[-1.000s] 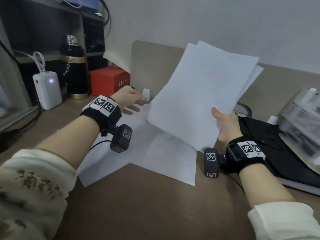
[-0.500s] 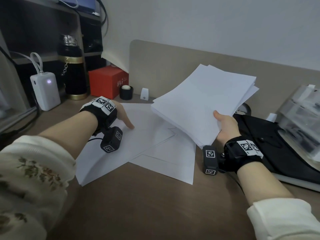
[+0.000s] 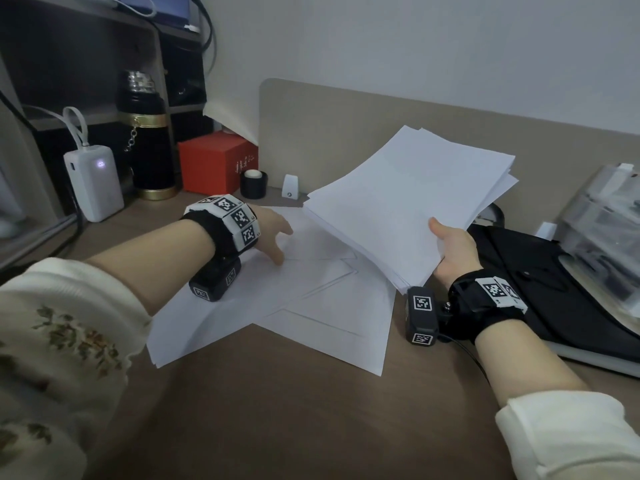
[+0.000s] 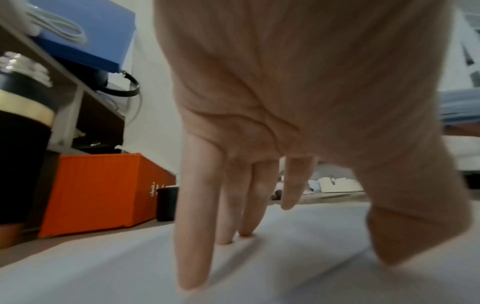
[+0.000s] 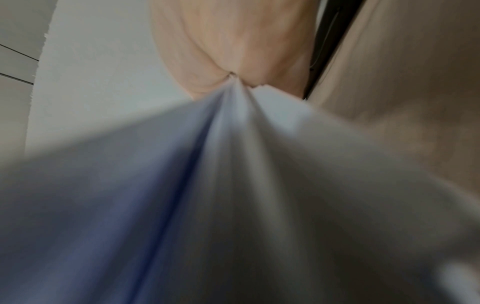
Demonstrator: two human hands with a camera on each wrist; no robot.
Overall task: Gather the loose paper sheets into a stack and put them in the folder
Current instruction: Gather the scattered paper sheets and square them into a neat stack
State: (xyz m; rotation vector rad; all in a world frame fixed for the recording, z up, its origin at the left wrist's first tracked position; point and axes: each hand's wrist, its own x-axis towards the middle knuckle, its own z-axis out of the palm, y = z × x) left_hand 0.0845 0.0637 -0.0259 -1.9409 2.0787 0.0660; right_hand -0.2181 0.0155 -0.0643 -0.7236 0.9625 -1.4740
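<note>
My right hand (image 3: 450, 252) grips a stack of white sheets (image 3: 408, 202) by its near corner, thumb on top, held tilted above the desk; in the right wrist view the held stack (image 5: 233, 164) fills the frame, blurred. Several loose white sheets (image 3: 311, 306) lie overlapping on the brown desk (image 3: 277, 410). My left hand (image 3: 273, 237) rests on these loose sheets (image 4: 130, 267) with straight fingers (image 4: 194, 236) pressing down. A black folder (image 3: 554, 292) lies at the right, partly behind my right wrist.
A red box (image 3: 214, 161), a black and gold flask (image 3: 149, 143), a white power bank (image 3: 93, 181), a small black pot (image 3: 254, 183) and a small white clip (image 3: 290, 187) stand at the back left. Clear plastic trays (image 3: 606, 230) sit far right. A beige partition (image 3: 346, 126) borders the desk.
The right hand lowered the stack from nearly upright to a flatter tilt. The left hand drew back from the far edge and came down onto the loose sheets.
</note>
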